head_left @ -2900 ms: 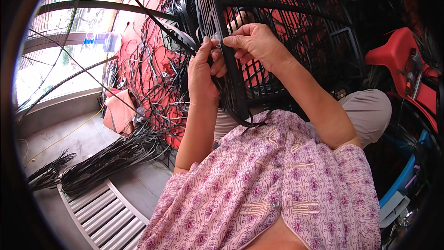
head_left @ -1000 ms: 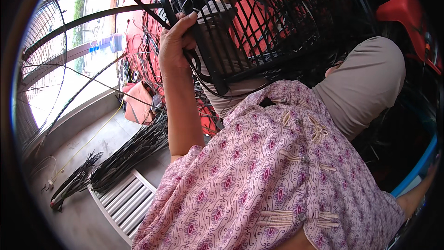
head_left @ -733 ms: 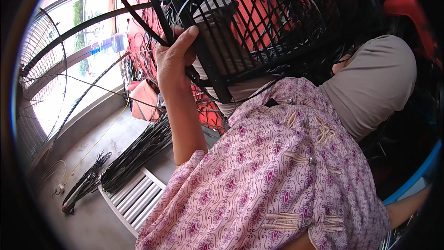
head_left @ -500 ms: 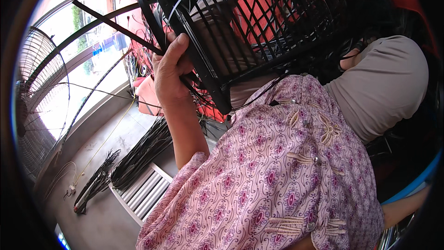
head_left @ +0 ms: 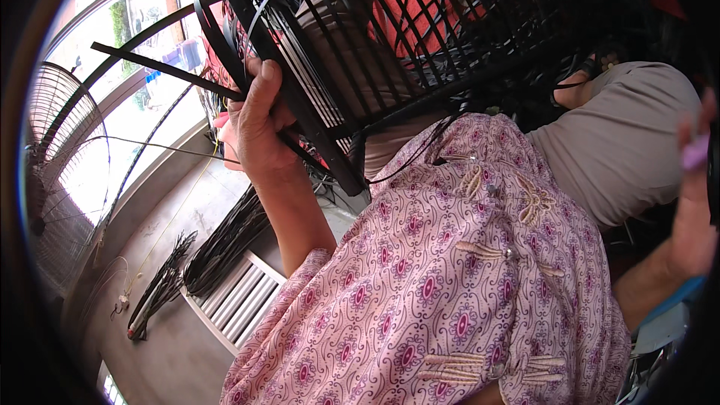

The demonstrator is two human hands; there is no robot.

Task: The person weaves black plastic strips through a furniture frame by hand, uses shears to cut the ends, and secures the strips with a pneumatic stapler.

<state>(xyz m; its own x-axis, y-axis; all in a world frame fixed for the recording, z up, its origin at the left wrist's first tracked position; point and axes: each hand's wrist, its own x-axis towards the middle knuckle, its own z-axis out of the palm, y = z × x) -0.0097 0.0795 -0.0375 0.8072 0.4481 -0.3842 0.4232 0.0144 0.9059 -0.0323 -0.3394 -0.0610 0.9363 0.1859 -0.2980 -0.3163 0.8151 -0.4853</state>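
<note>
My left hand (head_left: 259, 124) is closed round the left edge of a black slatted frame (head_left: 341, 176), thumb on top, beside black flat strips (head_left: 214, 26). One strip (head_left: 161, 71) sticks out to the left past my fingers. The frame leans over my lap, with thin black bars crossing it and a loose cord at its lower corner. At the far right my right hand (head_left: 694, 214) is raised and smeared by motion. A small lilac thing (head_left: 696, 151) shows at its fingers; whether they grip it I cannot tell.
A wire-caged fan (head_left: 67, 142) stands at the left by a window. Bundles of black strips (head_left: 225, 244) lie on the floor beside and over a white slatted piece (head_left: 238, 300). Something red (head_left: 420, 11) shows behind the bars. A blue rim (head_left: 675, 296) is at the lower right.
My right hand has come up at the right edge from lower down, and the lilac thing now shows there. My left hand and the frame have shifted slightly left in view.
</note>
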